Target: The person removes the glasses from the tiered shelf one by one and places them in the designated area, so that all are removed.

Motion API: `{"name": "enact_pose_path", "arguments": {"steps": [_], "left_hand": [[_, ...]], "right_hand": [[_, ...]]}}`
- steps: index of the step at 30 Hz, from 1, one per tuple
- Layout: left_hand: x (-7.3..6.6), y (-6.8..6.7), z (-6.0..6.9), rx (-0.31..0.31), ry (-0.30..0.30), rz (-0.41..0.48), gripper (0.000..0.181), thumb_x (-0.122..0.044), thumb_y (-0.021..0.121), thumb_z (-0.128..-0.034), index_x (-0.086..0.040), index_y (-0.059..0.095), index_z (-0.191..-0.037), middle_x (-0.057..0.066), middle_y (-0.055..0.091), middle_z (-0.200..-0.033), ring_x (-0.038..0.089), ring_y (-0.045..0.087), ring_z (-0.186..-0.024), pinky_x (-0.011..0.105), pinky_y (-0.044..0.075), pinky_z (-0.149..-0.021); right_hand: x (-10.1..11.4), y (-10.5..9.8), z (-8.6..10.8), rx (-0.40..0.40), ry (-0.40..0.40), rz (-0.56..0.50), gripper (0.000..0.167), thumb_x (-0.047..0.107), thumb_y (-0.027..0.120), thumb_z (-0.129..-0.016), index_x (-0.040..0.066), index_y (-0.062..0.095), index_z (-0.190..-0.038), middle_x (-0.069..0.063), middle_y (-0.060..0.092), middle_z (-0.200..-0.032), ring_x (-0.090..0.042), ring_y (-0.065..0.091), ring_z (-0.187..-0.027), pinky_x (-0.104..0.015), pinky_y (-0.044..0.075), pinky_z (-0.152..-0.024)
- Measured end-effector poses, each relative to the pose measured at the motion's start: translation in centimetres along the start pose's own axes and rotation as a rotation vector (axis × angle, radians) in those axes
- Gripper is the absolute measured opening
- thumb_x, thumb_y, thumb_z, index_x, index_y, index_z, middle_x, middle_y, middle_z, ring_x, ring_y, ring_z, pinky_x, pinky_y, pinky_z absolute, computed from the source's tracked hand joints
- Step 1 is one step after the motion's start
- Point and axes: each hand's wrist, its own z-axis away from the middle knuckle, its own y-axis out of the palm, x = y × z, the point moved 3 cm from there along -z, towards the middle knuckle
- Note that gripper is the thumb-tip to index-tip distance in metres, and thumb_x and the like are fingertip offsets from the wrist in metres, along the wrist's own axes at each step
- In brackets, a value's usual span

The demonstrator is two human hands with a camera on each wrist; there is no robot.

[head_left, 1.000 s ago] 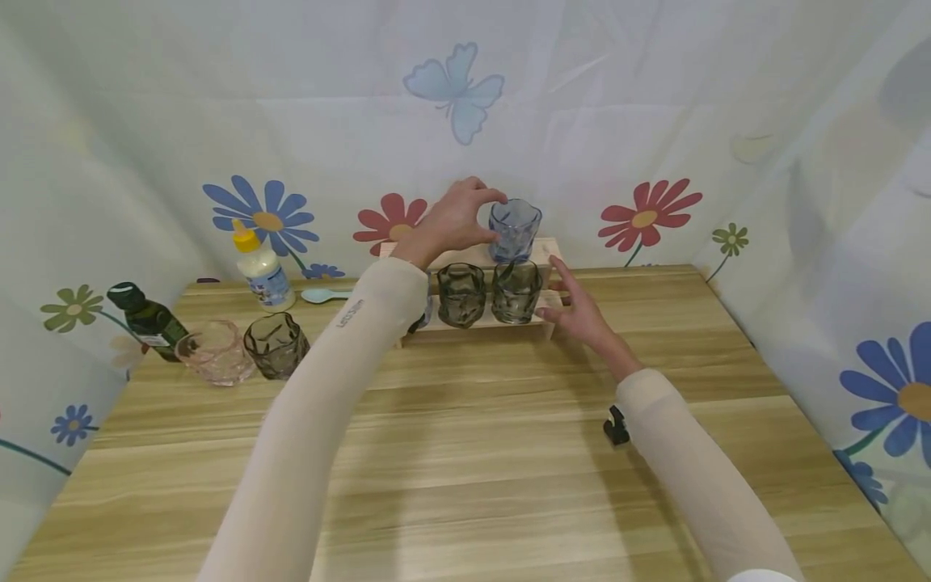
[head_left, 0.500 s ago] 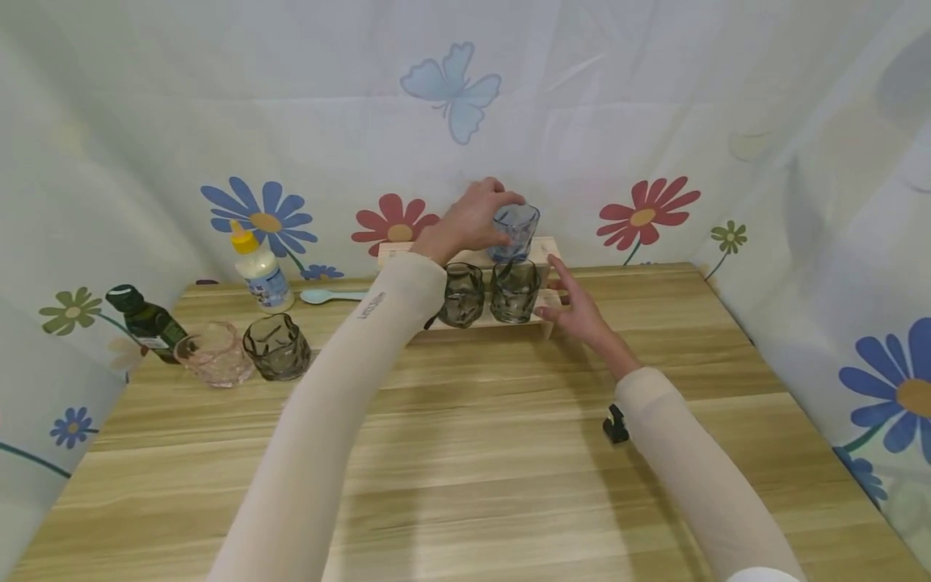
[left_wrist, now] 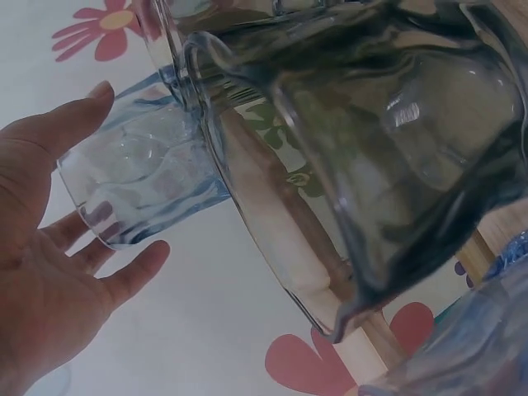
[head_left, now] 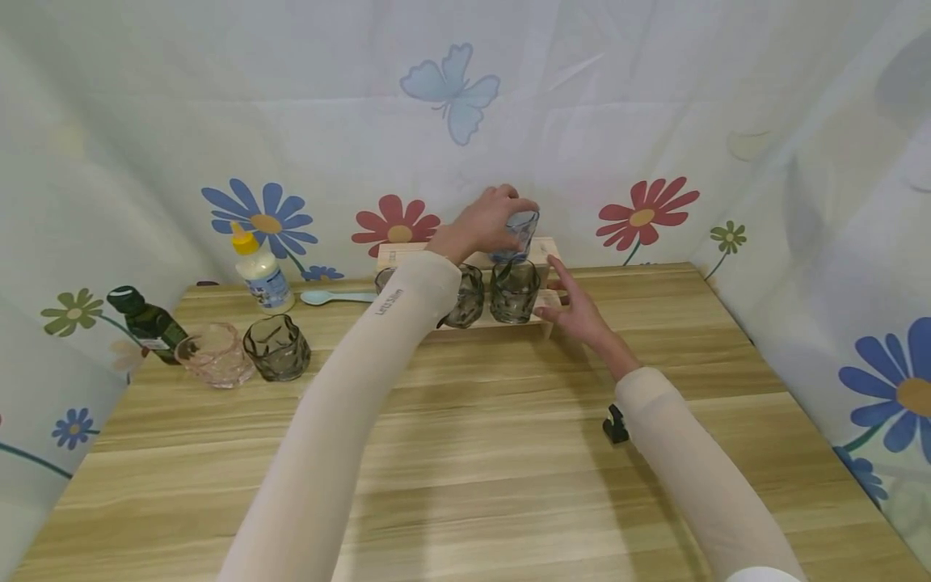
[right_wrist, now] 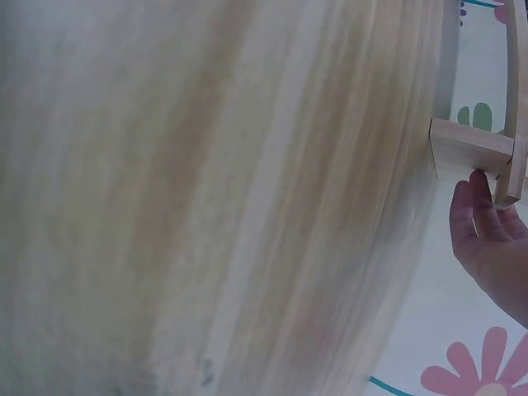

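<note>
In the head view my left hand (head_left: 489, 221) holds a clear blue glass tumbler (head_left: 522, 233) by its rim, thumb on one side and fingers on the other. The tumbler is at the right end of the upper tier of a small wooden two-tier rack (head_left: 395, 252). Two smoky grey tumblers stand on the lower tier, the right one (head_left: 515, 293) unobstructed, the left one (head_left: 469, 299) partly behind my sleeve. My right hand (head_left: 582, 314) touches the rack's right end with fingers spread; the right wrist view shows its fingertips (right_wrist: 478, 183) against the rack's wood (right_wrist: 472, 142).
On the left of the wooden table (head_left: 509, 485) stand a pink tumbler (head_left: 216, 356), another grey tumbler (head_left: 278, 349), a dark green bottle (head_left: 149, 325) and a yellow-capped bottle (head_left: 263, 275). A pale blue spoon (head_left: 334, 297) lies behind my left arm. A flowered curtain (head_left: 291, 121) hangs behind.
My left hand has moved slightly right and farther over the blue tumbler, its fingers now covering more of the rim. The right hand stays at the rack's end.
</note>
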Motion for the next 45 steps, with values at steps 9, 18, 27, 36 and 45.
{"name": "enact_pose_path", "arguments": {"steps": [9, 18, 27, 36, 45], "left_hand": [[0.1, 0.4, -0.6, 0.012, -0.021, -0.021, 0.07, -0.028, 0.075, -0.0905, -0.026, 0.043, -0.153, 0.013, 0.033, -0.157, 0.033, 0.031, -0.144, 0.048, 0.04, -0.111], [-0.1, 0.6, -0.8, 0.017, -0.018, -0.011, 0.068, -0.026, 0.073, -0.0916, -0.026, 0.043, -0.153, 0.014, 0.036, -0.156, 0.034, 0.034, -0.142, 0.047, 0.038, -0.114], [-0.3, 0.7, -0.9, 0.024, -0.044, -0.022, 0.07, -0.028, 0.076, -0.0895, -0.026, 0.043, -0.152, 0.014, 0.037, -0.152, 0.033, 0.035, -0.139, 0.048, 0.039, -0.112], [-0.1, 1.1, -1.0, 0.013, -0.054, -0.006, 0.072, -0.032, 0.077, -0.0884, -0.027, 0.042, -0.152, 0.015, 0.035, -0.147, 0.032, 0.036, -0.134, 0.048, 0.043, -0.107], [-0.1, 1.1, -1.1, 0.022, -0.067, 0.022, 0.069, -0.028, 0.074, -0.0913, -0.029, 0.041, -0.152, 0.016, 0.03, -0.15, 0.032, 0.033, -0.134, 0.048, 0.041, -0.108]], "right_hand": [[0.3, 0.0, 0.0, -0.003, -0.003, 0.011, 0.092, 0.005, 0.068, -0.094, 0.024, 0.01, -0.162, -0.025, 0.037, -0.154, -0.051, 0.05, -0.127, -0.06, 0.047, -0.098], [0.5, 0.1, 0.2, -0.01, 0.001, 0.006, 0.092, 0.003, 0.068, -0.093, 0.023, 0.012, -0.162, -0.026, 0.039, -0.152, -0.052, 0.053, -0.124, -0.059, 0.048, -0.096], [0.2, 0.1, 0.2, -0.022, -0.004, 0.007, 0.092, 0.002, 0.069, -0.092, 0.023, 0.012, -0.162, -0.021, 0.034, -0.157, -0.051, 0.051, -0.125, -0.059, 0.047, -0.097], [0.2, 0.2, 0.3, -0.021, -0.01, 0.012, 0.093, 0.002, 0.069, -0.092, 0.024, 0.012, -0.162, -0.025, 0.038, -0.154, -0.051, 0.052, -0.126, -0.059, 0.048, -0.098], [0.4, 0.0, 0.3, -0.015, -0.005, 0.018, 0.093, 0.004, 0.069, -0.092, 0.026, 0.012, -0.162, -0.024, 0.038, -0.154, -0.052, 0.053, -0.123, -0.059, 0.048, -0.096]]}}
